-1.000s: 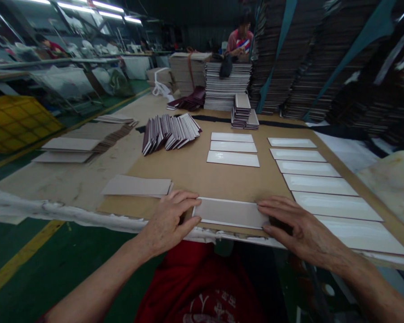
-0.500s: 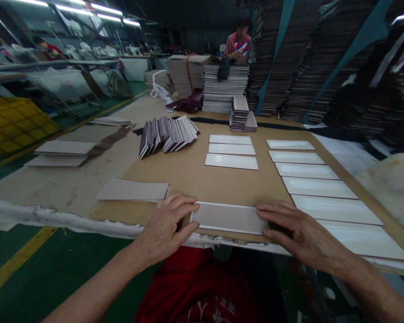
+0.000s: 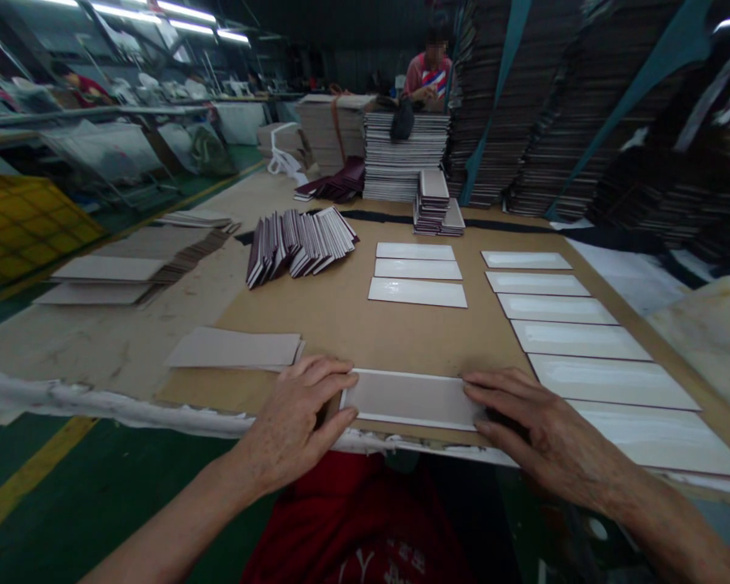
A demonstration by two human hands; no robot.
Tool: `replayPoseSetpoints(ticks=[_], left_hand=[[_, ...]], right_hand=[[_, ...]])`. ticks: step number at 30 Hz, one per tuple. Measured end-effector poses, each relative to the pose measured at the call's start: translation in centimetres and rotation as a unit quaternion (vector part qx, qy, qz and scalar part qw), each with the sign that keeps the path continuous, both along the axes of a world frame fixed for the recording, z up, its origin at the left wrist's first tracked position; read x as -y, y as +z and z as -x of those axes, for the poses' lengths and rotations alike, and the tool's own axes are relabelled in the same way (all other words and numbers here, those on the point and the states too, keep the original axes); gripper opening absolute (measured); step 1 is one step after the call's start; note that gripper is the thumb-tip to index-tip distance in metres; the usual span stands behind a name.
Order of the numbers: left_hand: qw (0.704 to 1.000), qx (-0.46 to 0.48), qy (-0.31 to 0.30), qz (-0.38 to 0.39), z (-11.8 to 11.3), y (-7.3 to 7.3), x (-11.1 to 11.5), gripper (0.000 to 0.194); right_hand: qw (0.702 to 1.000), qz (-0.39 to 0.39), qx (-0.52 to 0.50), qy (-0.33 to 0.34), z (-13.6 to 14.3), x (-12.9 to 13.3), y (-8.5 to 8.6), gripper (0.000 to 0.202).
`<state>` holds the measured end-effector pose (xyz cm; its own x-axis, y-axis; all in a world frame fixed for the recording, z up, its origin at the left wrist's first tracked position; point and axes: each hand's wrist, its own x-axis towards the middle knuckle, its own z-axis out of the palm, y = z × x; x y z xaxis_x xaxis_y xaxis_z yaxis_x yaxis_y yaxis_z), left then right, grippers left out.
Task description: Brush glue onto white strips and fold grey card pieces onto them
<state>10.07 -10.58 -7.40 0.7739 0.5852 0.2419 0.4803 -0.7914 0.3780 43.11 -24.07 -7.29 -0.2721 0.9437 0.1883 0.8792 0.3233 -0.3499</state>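
A flat rectangular grey board [image 3: 410,397] with a white border lies at the front edge of the table. My left hand [image 3: 304,410] grips its left end, fingertips at the upper corner and thumb at the lower. At the opposite end, my right hand [image 3: 526,414] holds the board the same way, hiding its right corners. Just beyond my left hand is a small pile of plain grey boards [image 3: 234,349]. Glossy white panels with dark edges lie to the right, the nearest white panel [image 3: 657,434] partly behind my right forearm.
Three white panels [image 3: 417,269] lie farther back. A leaning row of dark-edged boards [image 3: 301,243] stands left of them, with grey boards [image 3: 103,268] farther left. Tall stacks [image 3: 407,162] line the back, where another person [image 3: 426,77] works. A yellow crate [image 3: 30,219] is at far left.
Both hands keep hold of the ends of the bordered board, which stays in place. The view has shifted slightly; nothing else has visibly moved.
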Motion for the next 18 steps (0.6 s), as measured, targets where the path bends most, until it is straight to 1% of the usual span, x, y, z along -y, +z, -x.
replayPoseSetpoints(ticks=[4, 8, 10, 14, 18], left_hand=[[1.000, -0.020, -0.004, -0.020, 0.0, 0.1, 0.2, 0.032], [0.996, -0.042, -0.008, -0.080, -0.4, 0.3, 0.7, 0.032], [0.991, -0.068, -0.012, -0.111, -0.7, 0.5, 1.0, 0.032], [0.983, -0.118, -0.021, -0.136, -1.3, 1.3, 1.1, 0.030], [0.975, -0.132, -0.028, -0.176, -1.6, 1.7, 1.4, 0.034]], right_hand=[[0.999, -0.033, 0.032, 0.012, 0.5, 0.3, -0.1, 0.036], [0.993, -0.073, 0.094, 0.013, 1.6, 0.6, 0.0, 0.037], [0.990, -0.072, 0.125, 0.003, 2.3, 0.6, 0.3, 0.036], [0.986, -0.070, 0.151, -0.004, 3.4, 0.3, 1.1, 0.032], [0.984, -0.066, 0.162, -0.019, 4.6, -0.2, 1.4, 0.044]])
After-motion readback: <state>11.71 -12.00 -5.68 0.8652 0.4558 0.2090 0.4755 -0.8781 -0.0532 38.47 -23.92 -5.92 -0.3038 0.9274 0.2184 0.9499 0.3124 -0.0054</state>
